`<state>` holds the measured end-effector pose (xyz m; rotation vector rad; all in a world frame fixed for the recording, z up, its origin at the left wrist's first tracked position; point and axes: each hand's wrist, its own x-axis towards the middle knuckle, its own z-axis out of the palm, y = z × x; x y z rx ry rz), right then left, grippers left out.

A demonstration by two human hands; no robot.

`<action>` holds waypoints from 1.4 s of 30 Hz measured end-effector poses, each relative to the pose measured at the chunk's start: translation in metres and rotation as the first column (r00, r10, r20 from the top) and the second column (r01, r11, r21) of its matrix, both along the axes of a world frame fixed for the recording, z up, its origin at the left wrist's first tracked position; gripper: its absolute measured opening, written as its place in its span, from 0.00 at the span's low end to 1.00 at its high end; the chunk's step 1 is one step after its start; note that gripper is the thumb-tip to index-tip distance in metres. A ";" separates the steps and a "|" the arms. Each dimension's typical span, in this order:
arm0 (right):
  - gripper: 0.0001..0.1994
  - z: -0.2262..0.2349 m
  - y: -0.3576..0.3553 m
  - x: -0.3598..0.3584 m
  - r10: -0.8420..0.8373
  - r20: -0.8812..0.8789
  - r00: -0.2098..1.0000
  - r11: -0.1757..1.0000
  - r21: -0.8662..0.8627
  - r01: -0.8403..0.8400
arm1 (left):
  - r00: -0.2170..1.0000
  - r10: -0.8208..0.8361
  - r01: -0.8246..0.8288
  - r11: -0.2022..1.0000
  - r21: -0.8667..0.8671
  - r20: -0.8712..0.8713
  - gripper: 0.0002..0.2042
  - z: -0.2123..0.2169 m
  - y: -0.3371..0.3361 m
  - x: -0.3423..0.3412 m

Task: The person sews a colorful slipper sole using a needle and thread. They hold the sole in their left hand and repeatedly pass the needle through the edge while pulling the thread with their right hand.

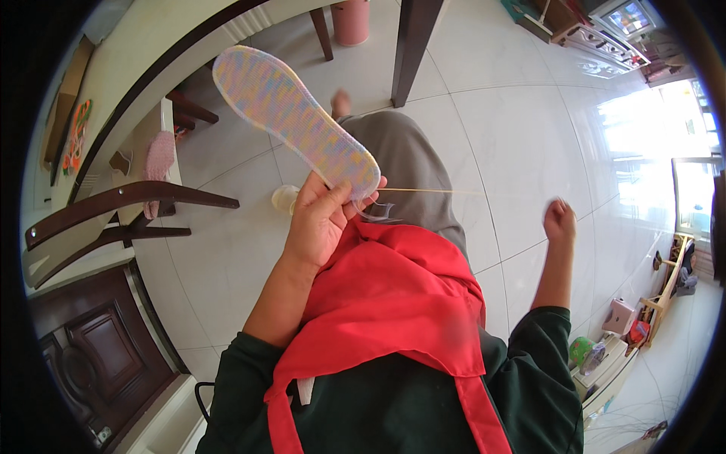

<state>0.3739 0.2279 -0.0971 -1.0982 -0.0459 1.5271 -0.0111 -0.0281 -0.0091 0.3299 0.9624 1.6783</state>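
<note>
My left hand (321, 219) grips the heel end of a long knitted insole (291, 117) in pastel purple, yellow and blue, held up and slanting away to the upper left. A thin pale yarn (446, 191) runs taut from the insole's heel to the right toward my right hand (560, 221), which is pulled out to the side with its fingers closed on the yarn's end. A red cloth (401, 295) lies over my lap, above grey trousers (401, 159). A small pale ball of yarn (285, 199) sits just left of my left hand.
A dark wooden chair (113, 216) stands at the left, with a pink knitted piece (157, 163) on a white surface behind it. A dark table leg (412, 45) and a pink bin (352, 21) are ahead. White tiled floor (522, 129) spreads to the right.
</note>
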 end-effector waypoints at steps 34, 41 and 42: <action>0.14 0.068 -0.158 -0.213 0.750 0.622 0.224 0.291 -0.007 -0.957 | 0.997 -0.052 0.041 0.982 -0.187 -0.057 0.14 -0.003 0.005 0.013; 0.10 0.095 -0.151 -0.202 0.411 0.885 0.218 0.334 0.076 -0.939 | 0.987 -0.048 0.019 0.982 -0.188 -0.151 0.13 0.000 0.005 0.010; 0.09 0.100 -0.152 -0.204 0.403 0.890 0.211 0.302 0.088 -0.949 | 0.981 -0.071 0.030 0.974 -0.224 -0.179 0.13 0.001 0.004 0.010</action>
